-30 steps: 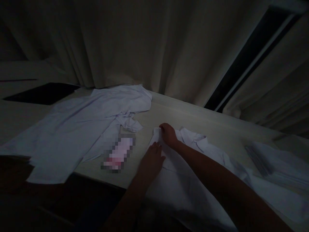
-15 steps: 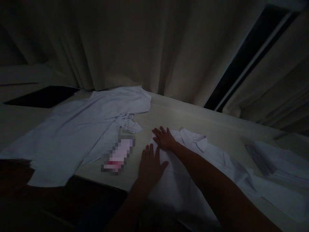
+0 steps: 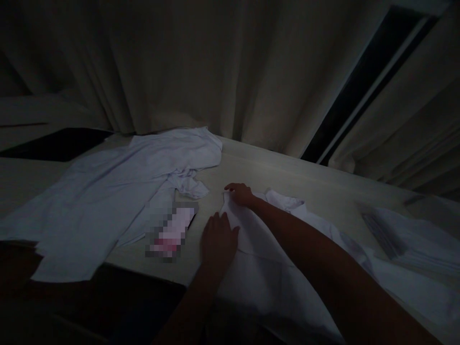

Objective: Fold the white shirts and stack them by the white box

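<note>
Right hand [image 3: 240, 194] pinches the white shirt [image 3: 266, 258]; left hand [image 3: 217, 239] lies flat, released.

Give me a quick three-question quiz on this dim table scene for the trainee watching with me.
1. True or false: the left hand lies flat on the white shirt in front of the person.
2. Which hand pinches the shirt's far edge? A) right hand B) left hand C) neither
3. Fill in: the other, spread-out shirt lies on the table to the ____ of both hands.

Key
1. True: the palm is down, at the shirt's left edge.
2. A: the fingers curl on the cloth near the collar.
3. Left: with a blurred-out pinkish item between it and the left hand.
</note>
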Demonstrator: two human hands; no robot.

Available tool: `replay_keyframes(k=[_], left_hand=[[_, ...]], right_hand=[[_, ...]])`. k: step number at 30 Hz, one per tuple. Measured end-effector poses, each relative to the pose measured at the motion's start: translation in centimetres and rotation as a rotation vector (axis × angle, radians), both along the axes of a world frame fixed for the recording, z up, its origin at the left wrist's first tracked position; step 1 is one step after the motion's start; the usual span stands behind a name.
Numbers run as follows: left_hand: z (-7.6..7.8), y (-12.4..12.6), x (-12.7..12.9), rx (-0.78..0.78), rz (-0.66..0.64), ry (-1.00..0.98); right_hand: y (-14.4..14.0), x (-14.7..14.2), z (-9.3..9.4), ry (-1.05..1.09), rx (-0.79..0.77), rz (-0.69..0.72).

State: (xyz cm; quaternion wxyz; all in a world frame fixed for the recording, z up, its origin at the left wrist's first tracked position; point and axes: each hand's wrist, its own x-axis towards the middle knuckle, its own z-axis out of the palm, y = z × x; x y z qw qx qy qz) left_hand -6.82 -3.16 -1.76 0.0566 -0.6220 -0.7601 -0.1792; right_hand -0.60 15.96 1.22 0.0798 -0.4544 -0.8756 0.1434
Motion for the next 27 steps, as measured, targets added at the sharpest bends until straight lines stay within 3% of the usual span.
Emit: replay_keyframes(k=[4,12,18,23,27], left_hand=[[0.7,0.1,-1.0,-0.05,0.106,0.014],[0.5,0.1,-1.3,-0.052,0.1,-0.007],[0.6,0.1,-1.8,-0.054,0.073,0.012],[0.1,0.3,-2.0,-0.105,0.113,-0.032],[0.1,0.4,-1.8,-0.133,0.139,-0.071]], right_hand=[[0.9,-1.6,1.0,-0.076,-0.07,0.081],[2.4,-1.1,2.6,-0.115,-0.155,0.107],[3.1,-0.3,2.8,-0.054,-0.254,0.138],[3.1,0.1,2.8,0.024,-0.249,0.136],[3.1,0.4,1.7,0.046,-0.21,0.105]])
